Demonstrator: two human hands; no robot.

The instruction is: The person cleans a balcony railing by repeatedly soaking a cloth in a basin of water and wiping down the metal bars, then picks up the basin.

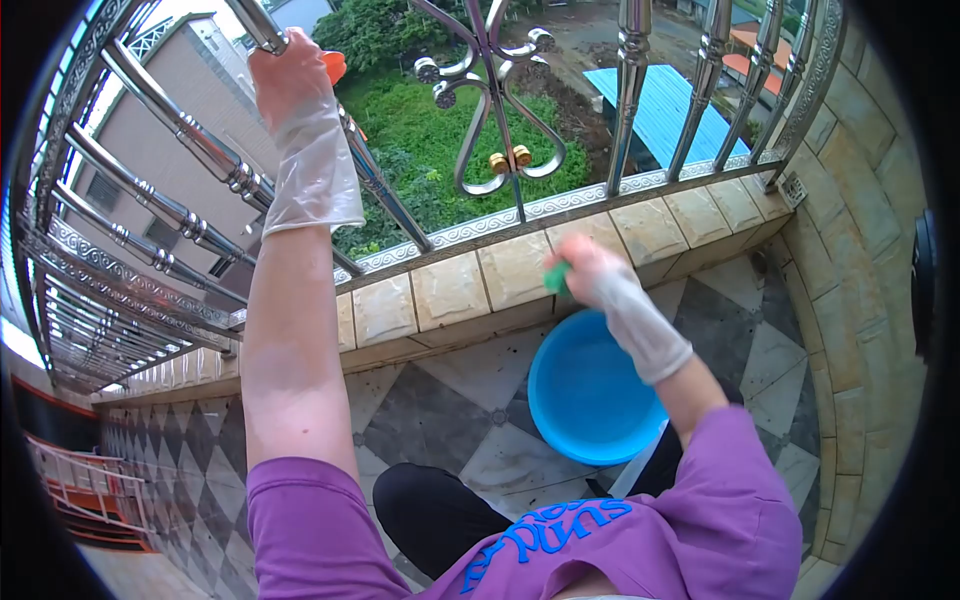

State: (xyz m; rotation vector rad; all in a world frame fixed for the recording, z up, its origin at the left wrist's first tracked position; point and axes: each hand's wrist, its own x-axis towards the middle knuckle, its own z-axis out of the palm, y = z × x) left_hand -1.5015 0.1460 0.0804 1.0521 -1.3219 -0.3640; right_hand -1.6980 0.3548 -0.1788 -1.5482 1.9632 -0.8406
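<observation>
My left hand (297, 85), in a translucent glove, is wrapped round a shiny metal baluster (258, 24) of the railing. A bright orange piece (333, 67), too little of it showing to name, sticks out beside the fingers. My right hand (592, 272), gloved too and smeared by motion, is closed on a small green piece (557, 278) that looks like a cloth or sponge. This hand is in front of the tiled ledge, above the far rim of a blue basin (545, 405). The basin stands on the floor and seems to hold water.
The metal railing (520, 212) with scrollwork runs along the tiled ledge (445, 290) and turns at the left. A stone-tiled wall (850, 300) closes the right side. My black-clad knee (430, 505) is beside the basin on the checkered floor (420, 410). Greenery lies below, outside.
</observation>
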